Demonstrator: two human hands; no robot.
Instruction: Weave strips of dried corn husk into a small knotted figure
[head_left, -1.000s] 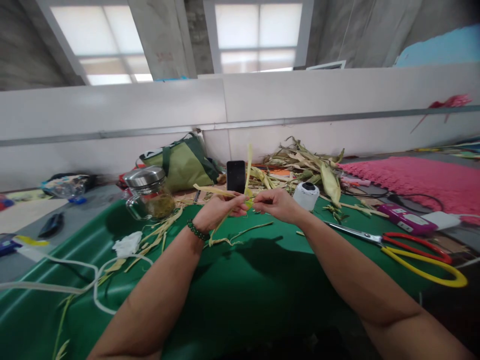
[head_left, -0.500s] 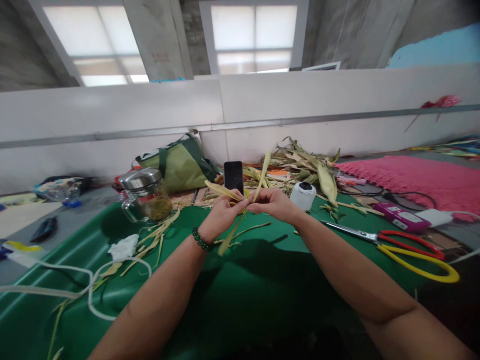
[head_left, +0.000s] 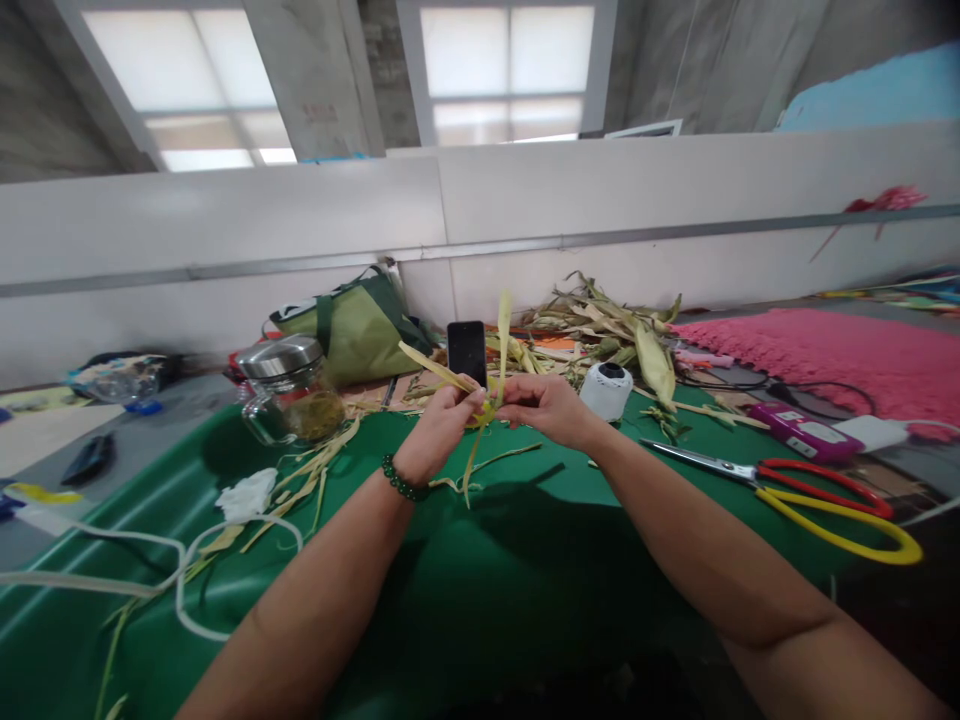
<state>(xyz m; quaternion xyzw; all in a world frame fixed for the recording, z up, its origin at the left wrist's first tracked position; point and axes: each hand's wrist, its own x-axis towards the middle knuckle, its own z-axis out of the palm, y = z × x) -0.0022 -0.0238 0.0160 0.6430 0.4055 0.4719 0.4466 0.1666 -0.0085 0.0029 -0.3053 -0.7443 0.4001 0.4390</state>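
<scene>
In the head view, pale yellow-green corn husk strips (head_left: 505, 330) cross between my two hands above the green table cover (head_left: 525, 580). My left hand (head_left: 448, 420), with a green bead bracelet at the wrist, pinches the husk where the strips meet. One strip points up and left from it, another hangs below. My right hand (head_left: 547, 408) is closed, fingertips pressed together at the right side of the crossing, close by the upright strip. What exactly its fingertips grip is too small to be sure of. Behind the hands stands a black phone (head_left: 466, 352).
Red-and-yellow-handled scissors (head_left: 757, 475) lie at right, near a white thread cone (head_left: 606, 392) and a purple box (head_left: 802, 437). A husk pile (head_left: 615, 325) lies behind. At left are a glass jar (head_left: 289, 395), white tissue (head_left: 246, 495), a white cable (head_left: 180, 580) and a green bag (head_left: 360, 330).
The upright strip has swung left and stands straighter. The hanging end has shifted right. My right hand's fingertips have moved slightly apart from my left hand's.
</scene>
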